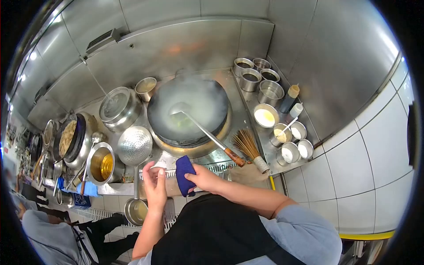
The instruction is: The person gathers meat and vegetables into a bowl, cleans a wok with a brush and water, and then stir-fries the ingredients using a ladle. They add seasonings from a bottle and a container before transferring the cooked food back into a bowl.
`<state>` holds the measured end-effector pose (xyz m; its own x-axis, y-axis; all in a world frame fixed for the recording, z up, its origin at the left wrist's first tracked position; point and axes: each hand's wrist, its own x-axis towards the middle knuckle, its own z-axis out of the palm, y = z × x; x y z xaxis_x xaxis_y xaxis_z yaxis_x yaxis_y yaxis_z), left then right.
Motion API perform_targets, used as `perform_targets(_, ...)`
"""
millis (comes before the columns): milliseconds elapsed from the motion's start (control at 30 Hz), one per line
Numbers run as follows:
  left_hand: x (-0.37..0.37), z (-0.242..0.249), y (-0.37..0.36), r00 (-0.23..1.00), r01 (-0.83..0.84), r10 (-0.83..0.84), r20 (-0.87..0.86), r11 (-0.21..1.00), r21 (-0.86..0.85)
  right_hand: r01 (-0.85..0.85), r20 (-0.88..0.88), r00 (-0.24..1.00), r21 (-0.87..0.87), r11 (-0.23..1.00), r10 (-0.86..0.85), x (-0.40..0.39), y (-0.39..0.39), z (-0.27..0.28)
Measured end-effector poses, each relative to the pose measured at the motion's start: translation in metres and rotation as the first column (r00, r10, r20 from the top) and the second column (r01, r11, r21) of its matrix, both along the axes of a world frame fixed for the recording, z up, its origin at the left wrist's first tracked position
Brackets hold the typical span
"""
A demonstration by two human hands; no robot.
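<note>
A folded dark blue cloth (185,176) is gripped in my right hand (204,178), the thumb pressed on its face. Just left of the cloth, my left hand (154,182) is raised with fingers apart and nothing in it. Beyond both hands a large black wok (159,112) steams on the stove; the steam blurs its contents. A ladle (205,131) rests in the wok, its wooden handle over the near right rim. To the left of the wok lies a perforated strainer (134,145), its handle running down near my left hand.
A bamboo brush (247,143) stands right of the wok. Several seasoning tins (266,115) and squeeze bottles (289,98) line the right shelf. On the left are a pot of oil (105,165), a lidded pot (119,108) and another wok (66,137). Another person (57,238) is at lower left.
</note>
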<state>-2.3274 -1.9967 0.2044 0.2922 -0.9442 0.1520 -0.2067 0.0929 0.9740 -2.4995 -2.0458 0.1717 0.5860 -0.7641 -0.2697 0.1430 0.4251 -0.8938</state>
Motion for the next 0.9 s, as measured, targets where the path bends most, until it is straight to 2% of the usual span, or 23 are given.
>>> perform_targets(33, 0.008, -0.015, 0.002, 1.000, 0.002, -0.002, 0.003, 1.000, 0.002, -0.017, -0.041, 0.999, 0.017, 1.000, 0.018, -0.003, 0.000, 0.006)
perform_targets(67, 0.015, -0.039, 0.001, 0.991, 0.003, 0.018, -0.135, 0.988, 0.155, -0.035, -0.082, 0.996, 0.036, 0.999, 0.038, -0.005, 0.001, 0.013)
perform_targets(100, 0.014, -0.042, 0.001, 0.962, 0.022, 0.062, -0.266, 0.953, 0.303, -0.037, -0.079, 0.996, 0.038, 0.999, 0.040, -0.005, 0.004, 0.015)
perform_targets(133, 0.011, -0.044, 0.005, 0.840, 0.237, 0.067, -0.539, 0.848, 0.475, -0.056, -0.056, 0.997, 0.031, 0.998, 0.058, -0.005, 0.007, 0.018)
perform_targets(167, 0.008, -0.048, 0.007, 0.842, 0.225, 0.076, -0.534, 0.850, 0.475, -0.080, -0.033, 0.996, 0.022, 0.997, 0.080, -0.003, 0.009, 0.021)
perform_targets(200, 0.008, -0.055, 0.010, 0.616, 0.442, 0.025, -0.787, 0.817, 0.371, -0.111, 0.024, 0.994, 0.060, 0.992, 0.110, -0.006, 0.011, 0.026)
perform_targets(233, 0.009, -0.060, 0.014, 0.315, 0.601, -0.004, -0.949, 0.775, 0.196, -0.136, 0.031, 0.990, 0.060, 0.989, 0.135, -0.008, 0.011, 0.024)
perform_targets(300, 0.004, -0.044, 0.017, 0.231, 0.499, 0.080, -0.970, 0.846, 0.189, -0.089, 0.063, 0.995, 0.091, 0.992, 0.083, -0.013, 0.009, 0.018)
perform_targets(333, 0.008, -0.033, 0.018, 0.145, 0.488, 0.065, -0.987, 0.863, 0.129, -0.059, 0.073, 0.996, 0.096, 0.994, 0.052, -0.017, 0.008, 0.018)
perform_targets(367, 0.014, -0.038, 0.015, 0.143, 0.455, 0.068, -0.987, 0.881, 0.126, -0.031, 0.082, 0.996, 0.098, 0.995, 0.023, -0.023, 0.006, 0.018)
perform_targets(433, 0.027, -0.056, 0.012, 0.574, 0.411, -0.010, -0.819, 0.868, 0.278, 0.047, -0.008, 0.999, 0.233, 0.971, -0.046, -0.031, 0.001, 0.011)
perform_targets(467, 0.028, -0.045, 0.011, 0.504, 0.416, 0.023, -0.863, 0.869, 0.266, 0.060, 0.005, 0.998, 0.255, 0.965, -0.064, -0.034, 0.000, 0.009)
perform_targets(500, 0.028, -0.045, 0.008, 0.500, 0.391, 0.045, -0.865, 0.879, 0.272, 0.078, 0.015, 0.996, 0.280, 0.957, -0.085, -0.037, 0.000, 0.007)
perform_targets(567, 0.025, -0.051, 0.005, 0.794, 0.266, -0.061, -0.605, 0.929, 0.256, 0.100, 0.078, 0.989, 0.295, 0.950, -0.128, -0.040, -0.005, -0.008)
perform_targets(600, 0.022, -0.043, 0.004, 0.792, 0.249, -0.039, -0.609, 0.932, 0.265, 0.118, 0.084, 0.985, 0.295, 0.948, -0.149, -0.041, -0.007, -0.008)
perform_targets(667, 0.018, -0.025, 0.001, 0.860, 0.193, -0.037, -0.510, 0.947, 0.258, 0.128, 0.101, 0.981, 0.302, 0.945, -0.165, -0.042, -0.010, -0.012)
perform_targets(800, 0.016, -0.032, -0.002, 0.897, 0.120, -0.042, -0.440, 0.981, 0.152, 0.170, 0.091, 0.975, 0.280, 0.945, -0.202, -0.039, -0.010, -0.015)
perform_targets(900, 0.019, -0.018, 0.003, 0.920, 0.201, -0.127, -0.371, 0.965, 0.167, 0.211, 0.073, 0.968, 0.266, 0.941, -0.238, -0.036, -0.010, -0.008)
